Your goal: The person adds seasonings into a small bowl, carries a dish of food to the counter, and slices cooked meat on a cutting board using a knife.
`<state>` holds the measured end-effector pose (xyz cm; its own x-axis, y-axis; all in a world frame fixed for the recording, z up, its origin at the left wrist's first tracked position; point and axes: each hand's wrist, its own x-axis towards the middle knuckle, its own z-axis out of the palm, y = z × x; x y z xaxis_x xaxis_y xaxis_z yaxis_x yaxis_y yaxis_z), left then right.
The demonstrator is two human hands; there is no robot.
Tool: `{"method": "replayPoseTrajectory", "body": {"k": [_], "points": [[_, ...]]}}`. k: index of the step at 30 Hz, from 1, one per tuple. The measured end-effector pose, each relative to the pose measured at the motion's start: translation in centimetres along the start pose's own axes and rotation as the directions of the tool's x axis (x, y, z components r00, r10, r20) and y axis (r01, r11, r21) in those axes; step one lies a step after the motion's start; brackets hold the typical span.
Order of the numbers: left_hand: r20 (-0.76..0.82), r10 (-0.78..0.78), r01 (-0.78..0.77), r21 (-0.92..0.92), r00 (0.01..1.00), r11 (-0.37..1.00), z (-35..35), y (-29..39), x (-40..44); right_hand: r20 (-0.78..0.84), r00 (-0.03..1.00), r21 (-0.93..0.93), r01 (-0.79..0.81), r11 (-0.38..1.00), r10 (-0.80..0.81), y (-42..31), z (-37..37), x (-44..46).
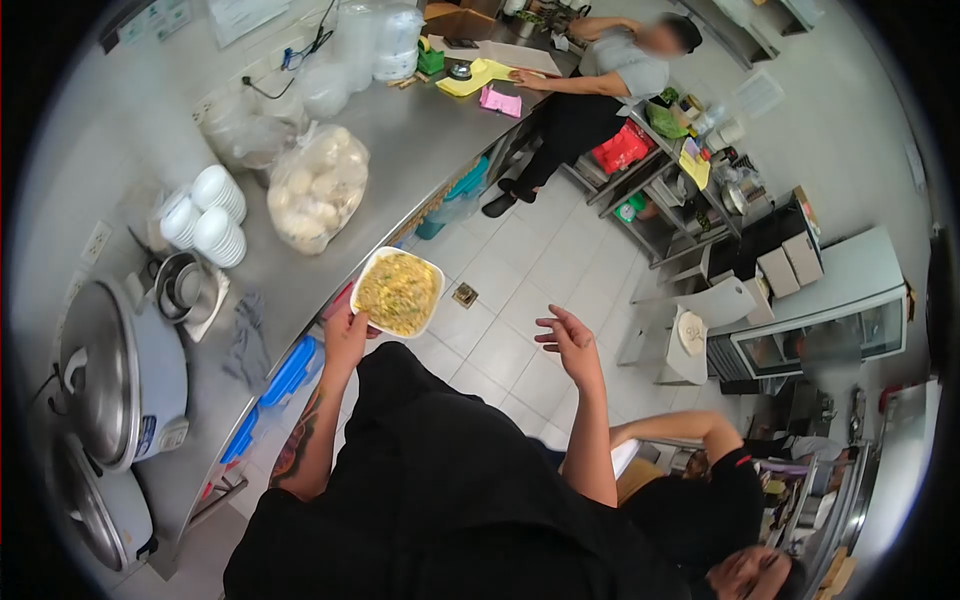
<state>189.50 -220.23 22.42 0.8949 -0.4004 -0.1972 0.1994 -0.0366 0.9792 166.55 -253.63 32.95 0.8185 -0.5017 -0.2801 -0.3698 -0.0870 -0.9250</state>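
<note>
A square white container [398, 291] full of yellow food, perhaps fried rice, is held by its near left edge in my left hand [347, 335]. The container is close to the long metal counter's front edge. Over the tiled floor, my right hand [568, 345] is raised with its fingers apart and nothing in them. On the counter [385, 140] beyond my left hand lies a clear plastic bag [318, 190] of pale round items.
Stacked white cups [217, 215], metal bowls [183, 285] and two large cookers [125, 370] line the counter's left side. A person in grey [605, 70] leans at its far end. Another person in black [690, 510] is close at my right. A glass-door fridge [820, 345] is at right.
</note>
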Motion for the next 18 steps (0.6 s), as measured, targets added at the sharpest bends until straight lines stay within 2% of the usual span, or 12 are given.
{"method": "replayPoseTrajectory", "body": {"k": [1, 3, 5, 7, 9, 10, 11, 13, 15, 17, 18], "points": [[-0.06, -0.012, 0.009, -0.049, 0.998, 0.999, 1.0, 0.3, 2.2, -0.053, 0.998, -0.009, -0.024, 1.0, 0.024, 0.1, -1.4, 2.1], [-0.082, -0.053, 0.047, -0.067, 0.995, 0.997, 2.2, -1.5, 7.2, -0.115, 0.992, -0.017, -0.05, 0.999, 0.048, 2.2, -4.1, 6.2], [-0.157, -0.076, 0.065, -0.071, 0.985, 0.995, 4.1, -2.6, 12.8, -0.17, 0.978, -0.166, -0.153, 0.974, 0.125, 8.4, -7.0, 9.4], [-0.163, -0.063, 0.054, -0.062, 0.985, 0.997, 5.5, -3.0, 18.2, -0.153, 0.973, -0.214, -0.204, 0.955, 0.173, 17.5, -9.7, 11.1], [-0.23, 0.01, -0.037, -0.113, 0.973, 0.993, 6.7, -5.0, 23.8, -0.216, 0.906, -0.111, -0.392, 0.913, 0.363, 23.8, -10.3, 10.2], [-0.287, 0.062, -0.077, -0.039, 0.956, 0.996, 7.6, -5.0, 25.9, -0.237, 0.85, -0.016, -0.488, 0.873, 0.471, 26.1, -10.3, 8.7], [-0.267, 0.049, -0.062, -0.039, 0.962, 0.997, 8.1, -5.7, 27.8, -0.249, 0.783, 0.08, -0.569, 0.818, 0.569, 27.7, -10.1, 7.2], [-0.342, -0.09, 0.014, -0.219, 0.935, 0.976, 10.1, -8.5, 33.3, -0.32, 0.678, 0.03, -0.691, 0.722, 0.662, 24.8, -9.1, 4.5], [-0.35, -0.156, 0.062, -0.266, 0.923, 0.962, 11.6, -9.6, 36.8, -0.306, 0.624, 0.165, -0.709, 0.686, 0.719, 26.3, -9.0, 1.6], [-0.393, -0.217, 0.013, -0.461, 0.893, 0.887, 12.8, -10.5, 39.2, -0.287, 0.58, 0.247, -0.724, 0.644, 0.763, 26.5, -9.4, 0.8], [-0.351, -0.245, 0.041, -0.498, 0.904, 0.866, 13.5, -9.4, 39.9, -0.27, 0.573, 0.255, -0.732, 0.632, 0.774, 26.8, -9.8, 2.1]]}}
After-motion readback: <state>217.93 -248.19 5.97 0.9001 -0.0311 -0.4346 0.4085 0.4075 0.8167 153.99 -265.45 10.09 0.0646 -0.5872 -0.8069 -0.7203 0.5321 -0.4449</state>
